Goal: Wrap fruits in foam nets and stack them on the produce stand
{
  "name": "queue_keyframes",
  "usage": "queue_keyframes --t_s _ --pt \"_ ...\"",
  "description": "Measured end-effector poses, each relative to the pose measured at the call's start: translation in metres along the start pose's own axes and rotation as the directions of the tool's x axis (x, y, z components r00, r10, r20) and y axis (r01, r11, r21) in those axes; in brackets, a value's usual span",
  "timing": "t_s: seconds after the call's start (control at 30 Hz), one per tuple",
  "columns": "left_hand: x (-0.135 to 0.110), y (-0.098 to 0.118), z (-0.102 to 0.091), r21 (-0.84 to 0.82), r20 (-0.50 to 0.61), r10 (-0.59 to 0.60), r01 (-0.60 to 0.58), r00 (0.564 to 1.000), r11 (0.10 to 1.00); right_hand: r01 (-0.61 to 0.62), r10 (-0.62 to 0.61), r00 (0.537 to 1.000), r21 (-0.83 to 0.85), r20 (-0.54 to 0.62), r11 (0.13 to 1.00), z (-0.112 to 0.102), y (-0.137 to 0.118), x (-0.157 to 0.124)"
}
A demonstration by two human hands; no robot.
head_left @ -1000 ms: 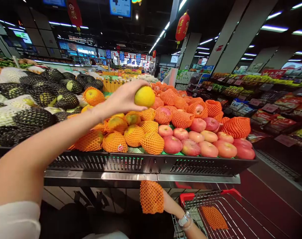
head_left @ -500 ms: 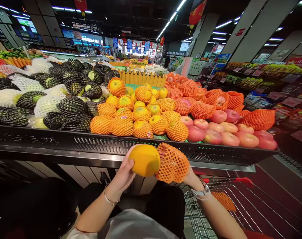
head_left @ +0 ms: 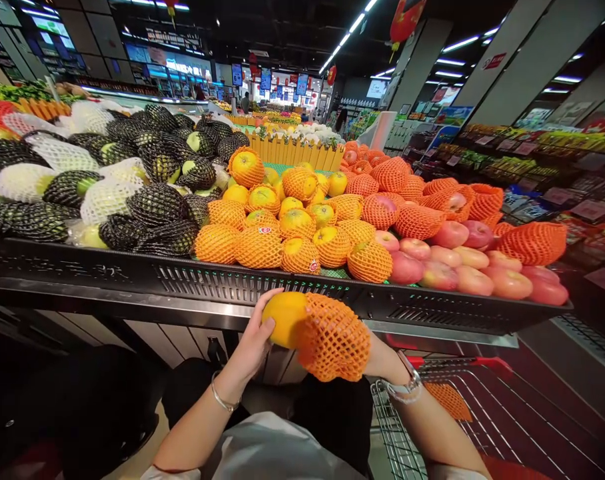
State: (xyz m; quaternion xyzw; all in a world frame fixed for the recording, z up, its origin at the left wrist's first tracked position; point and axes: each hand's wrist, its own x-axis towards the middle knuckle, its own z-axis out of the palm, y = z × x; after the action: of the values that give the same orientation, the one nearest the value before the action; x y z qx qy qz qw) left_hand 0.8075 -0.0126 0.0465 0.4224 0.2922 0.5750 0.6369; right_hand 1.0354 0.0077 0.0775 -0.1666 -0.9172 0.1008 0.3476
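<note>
My left hand [head_left: 255, 340] is wrapped round the left side of a bare orange [head_left: 281, 320], thumb on its near face. An orange foam net sleeve [head_left: 336, 339] covers the fruit's right side. My right hand [head_left: 377, 357] reaches into that net from the right; its fingers are mostly hidden behind the mesh, and the net is stretched over them. Both hands are held above my lap, just in front of the fruit bin [head_left: 292, 283]. Closest to them in the bin lie oranges in foam nets [head_left: 258, 248].
Apples [head_left: 467, 281], some in red-orange nets, fill the bin's right end. Black- and white-netted green fruit [head_left: 155, 203] is heaped on the left. A wire shopping cart [head_left: 462, 413] with a red handle stands at my right, holding a loose orange net [head_left: 447, 400].
The foam net has moved left over the orange and now covers its right part, with my right hand inside. My left hand keeps its hold. The view has shifted slightly.
</note>
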Motion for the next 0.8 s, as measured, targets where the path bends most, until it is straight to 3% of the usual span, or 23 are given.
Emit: queue_keyframes --t_s 0.13,0.23,0.3,0.43,0.57,0.67,0.8 --pt "0.005 -0.003 -0.002 0.052 -0.033 0.038 -0.036 0.999 0.998 0.049 -0.045 0.998 -0.108 0.039 0.993 -0.003 0.001 0.000" --pt "0.008 -0.009 -0.006 0.139 -0.009 0.067 -0.065 0.998 0.988 0.035 -0.014 0.994 -0.187 0.113 0.982 -0.002 0.001 0.006" --pt "0.007 -0.015 -0.008 0.175 0.029 0.055 -0.059 0.998 0.983 -0.002 0.026 0.987 -0.149 0.159 0.989 -0.001 -0.001 0.015" --pt "0.004 -0.024 -0.008 0.079 0.033 0.016 -0.019 0.999 0.997 -0.079 0.081 0.966 -0.017 0.244 0.997 0.001 -0.005 0.036" --pt "0.001 -0.026 -0.005 -0.014 -0.064 -0.007 0.006 0.998 1.000 -0.093 0.093 0.964 -0.012 0.250 0.996 0.004 -0.008 0.045" --pt "-0.001 -0.026 -0.008 -0.073 -0.146 -0.017 0.006 0.989 0.997 -0.182 0.189 0.970 -0.059 0.155 0.982 0.005 -0.006 0.037" --pt "-0.004 -0.024 -0.014 -0.137 -0.176 -0.016 -0.008 0.984 0.991 -0.301 0.277 0.931 -0.072 -0.237 0.951 0.012 -0.002 0.020"
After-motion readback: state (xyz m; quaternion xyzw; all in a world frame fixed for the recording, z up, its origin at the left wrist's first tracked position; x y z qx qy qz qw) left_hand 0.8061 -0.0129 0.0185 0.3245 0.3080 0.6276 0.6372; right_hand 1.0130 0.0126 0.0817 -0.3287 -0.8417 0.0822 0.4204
